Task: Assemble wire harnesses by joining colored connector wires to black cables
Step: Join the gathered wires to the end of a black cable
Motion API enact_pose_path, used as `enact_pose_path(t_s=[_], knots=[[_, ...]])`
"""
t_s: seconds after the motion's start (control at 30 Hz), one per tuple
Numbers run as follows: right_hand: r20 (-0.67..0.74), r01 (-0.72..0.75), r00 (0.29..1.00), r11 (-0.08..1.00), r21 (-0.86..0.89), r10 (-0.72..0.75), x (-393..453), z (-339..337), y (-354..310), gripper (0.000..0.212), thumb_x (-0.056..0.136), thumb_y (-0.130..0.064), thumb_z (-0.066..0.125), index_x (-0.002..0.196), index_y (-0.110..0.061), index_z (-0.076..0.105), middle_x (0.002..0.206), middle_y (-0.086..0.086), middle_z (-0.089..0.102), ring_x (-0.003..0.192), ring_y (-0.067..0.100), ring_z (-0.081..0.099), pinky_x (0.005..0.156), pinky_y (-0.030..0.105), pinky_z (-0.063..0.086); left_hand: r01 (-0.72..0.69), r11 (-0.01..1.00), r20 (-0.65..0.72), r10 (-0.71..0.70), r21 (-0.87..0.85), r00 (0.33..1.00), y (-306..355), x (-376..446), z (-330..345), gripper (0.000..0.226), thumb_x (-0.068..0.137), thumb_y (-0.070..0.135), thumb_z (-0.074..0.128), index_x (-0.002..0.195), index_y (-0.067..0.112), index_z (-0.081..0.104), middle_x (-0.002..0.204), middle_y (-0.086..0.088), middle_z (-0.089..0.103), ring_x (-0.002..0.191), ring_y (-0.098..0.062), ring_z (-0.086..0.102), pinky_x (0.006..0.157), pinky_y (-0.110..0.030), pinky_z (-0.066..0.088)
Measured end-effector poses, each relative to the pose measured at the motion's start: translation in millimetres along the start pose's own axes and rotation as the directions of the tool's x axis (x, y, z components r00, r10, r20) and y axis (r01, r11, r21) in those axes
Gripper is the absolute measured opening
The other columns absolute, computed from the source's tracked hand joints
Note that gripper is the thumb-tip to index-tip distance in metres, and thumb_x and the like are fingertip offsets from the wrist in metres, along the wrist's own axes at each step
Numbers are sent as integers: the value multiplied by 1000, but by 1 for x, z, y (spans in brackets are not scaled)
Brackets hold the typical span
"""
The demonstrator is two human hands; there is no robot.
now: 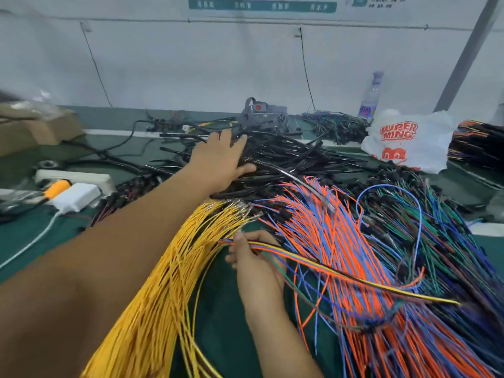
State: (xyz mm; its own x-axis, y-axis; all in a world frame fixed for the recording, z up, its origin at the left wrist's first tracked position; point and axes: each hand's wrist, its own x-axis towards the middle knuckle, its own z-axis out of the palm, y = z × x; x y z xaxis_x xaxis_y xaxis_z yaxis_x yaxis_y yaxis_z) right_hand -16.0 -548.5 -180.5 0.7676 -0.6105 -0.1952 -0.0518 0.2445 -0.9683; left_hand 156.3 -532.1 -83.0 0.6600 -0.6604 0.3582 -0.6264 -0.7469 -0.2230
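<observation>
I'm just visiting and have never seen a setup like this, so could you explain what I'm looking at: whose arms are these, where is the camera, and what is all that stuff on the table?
There is no machine here: a person works with bare hands, filmed by a camera worn on their head, looking forward and down. The left hand reaches out, fingers spread, onto a heap of black cables. The right hand pinches a small bunch of mixed coloured wires. On the green table lie a sheaf of yellow wires, orange and blue wires, a white plastic bag with red print and a clear plastic bottle.
</observation>
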Motion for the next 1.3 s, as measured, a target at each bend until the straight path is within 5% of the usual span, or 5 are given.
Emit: enact_pose_path(t_s=[0.2, 0.3, 0.47, 0.83, 1.3], knots=[[-109, 200, 976, 976, 89, -190, -8, 5, -1, 15, 91, -4, 62, 77, -5, 57, 65, 11, 61, 44, 5, 55, 47, 13, 42, 229, 956, 37, -239, 186, 970, 3, -16, 16, 74, 95, 53, 42, 144, 1, 26, 144, -17, 28, 134, -33, 25, 107, -49, 29], [-114, 223, 971, 970, 98, -212, -5, 6, 2, 20, 91, -4, 62, 73, -9, 56, 58, 4, 61, 43, 4, 56, 45, 14, 42, 92, 961, -104, -123, -261, 987, 1, -29, 23, 43, 96, 38, 51, 124, 5, 54, 130, -12, 44, 124, -29, 39, 103, -42, 36], [-140, 282, 951, 959, 38, -275, -3, 8, 7, 20, 91, -8, 61, 72, -11, 56, 49, -5, 57, 40, 3, 54, 47, 20, 42, 94, 320, -50, -416, -943, 908, 2, -78, -6, 37, 97, 42, 49, 68, 22, 61, 54, 9, 54, 49, -7, 49, 52, -27, 41], [-118, 259, 961, 964, 59, -251, -7, -2, 5, 16, 93, -16, 62, 77, -16, 59, 50, -5, 62, 46, 5, 60, 48, 17, 47, -144, 715, -462, -272, -684, 844, 10, -167, -26, 18, 91, 29, 41, 105, 19, 48, 97, 10, 40, 93, -10, 38, 77, -24, 31], [-30, 137, 988, 956, -261, -149, -3, 5, 7, 48, 95, -46, 52, 48, -49, 65, 51, -19, 63, 83, 16, 67, 91, 37, 49, 213, 720, 57, -235, -661, 970, 12, -164, 40, 9, 96, 35, 49, 94, 28, 53, 72, 9, 54, 74, -20, 55, 59, -33, 34]])
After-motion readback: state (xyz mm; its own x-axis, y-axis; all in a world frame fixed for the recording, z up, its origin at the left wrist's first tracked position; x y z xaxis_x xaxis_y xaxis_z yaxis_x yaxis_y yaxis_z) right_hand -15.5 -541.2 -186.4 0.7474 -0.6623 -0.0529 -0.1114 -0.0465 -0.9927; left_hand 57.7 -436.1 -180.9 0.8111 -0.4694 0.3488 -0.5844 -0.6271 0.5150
